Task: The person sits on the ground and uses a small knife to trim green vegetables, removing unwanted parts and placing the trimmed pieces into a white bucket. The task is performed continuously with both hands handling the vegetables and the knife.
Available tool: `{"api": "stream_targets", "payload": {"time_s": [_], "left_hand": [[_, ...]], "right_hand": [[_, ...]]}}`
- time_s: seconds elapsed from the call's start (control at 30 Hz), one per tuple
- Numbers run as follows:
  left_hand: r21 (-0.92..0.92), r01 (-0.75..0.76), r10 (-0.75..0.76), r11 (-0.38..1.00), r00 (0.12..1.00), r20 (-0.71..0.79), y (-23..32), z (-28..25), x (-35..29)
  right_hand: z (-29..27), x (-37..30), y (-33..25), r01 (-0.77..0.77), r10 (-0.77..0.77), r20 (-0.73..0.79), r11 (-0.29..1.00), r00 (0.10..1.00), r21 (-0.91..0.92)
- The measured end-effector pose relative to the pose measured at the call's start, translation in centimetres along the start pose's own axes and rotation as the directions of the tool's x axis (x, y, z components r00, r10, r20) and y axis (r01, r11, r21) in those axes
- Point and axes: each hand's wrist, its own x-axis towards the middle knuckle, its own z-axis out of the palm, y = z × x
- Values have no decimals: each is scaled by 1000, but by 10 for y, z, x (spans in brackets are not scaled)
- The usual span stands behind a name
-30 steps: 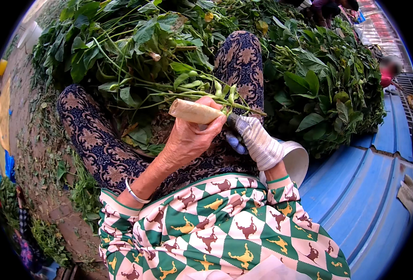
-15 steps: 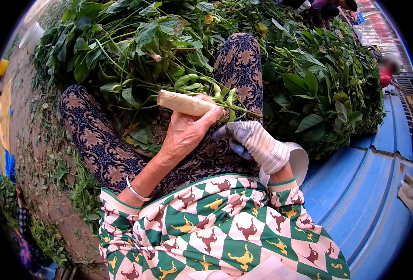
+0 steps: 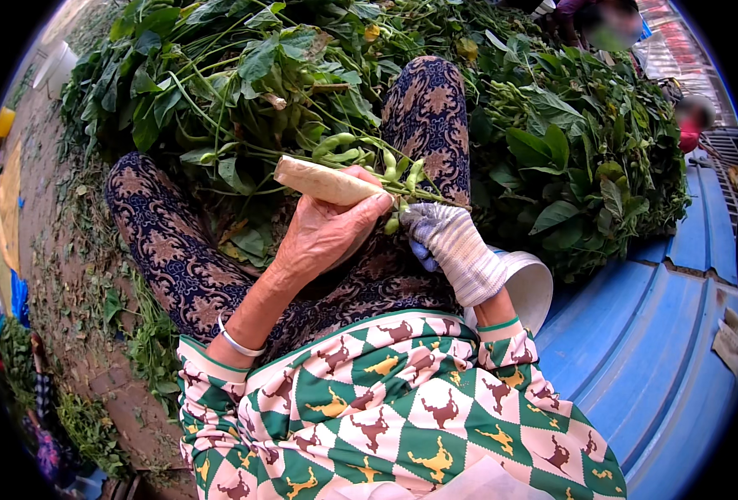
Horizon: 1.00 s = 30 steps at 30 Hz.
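Observation:
My bare left hand, with a white bangle at the wrist, is closed around a thick cream-coloured handle-shaped piece. Its far end is hidden under the fingers. A green soybean stem runs past the fingertips, bearing several plump soybean pods. My right hand, in a pale striped glove with bluish fingers, is closed at the stem just beside my left thumb. Its fingertips pinch at a soybean pod hanging below the stem; the exact grip is partly hidden.
Heaped leafy soybean plants lie before me, with another pile on the right. A white bucket stands by my right wrist, next to blue corrugated sheeting. Leaf litter covers the ground at left. Other people are at the far right.
My right hand has moved up and slightly left, its fingertips now at a pod by my left thumb. The left hand and cream piece have shifted slightly left.

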Motion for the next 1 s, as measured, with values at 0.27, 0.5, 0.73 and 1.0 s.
{"api": "stream_targets", "payload": {"time_s": [0.27,0.5,0.73,1.0], "left_hand": [[75,-46,52,996,995,-80,2,11,-2],[69,-75,81,995,993,-90,-8,9,-5],[267,-131,167,955,979,-118,-8,20,-5],[490,-274,321,828,947,-13,7,32,0]], "right_hand": [[10,10,13,278,-454,-198,777,869,-564],[13,11,16,213,-426,-187,728,885,-651],[24,2,6,84,-360,-183,611,915,-787],[23,12,13,77,-338,-299,767,892,-637]]}}
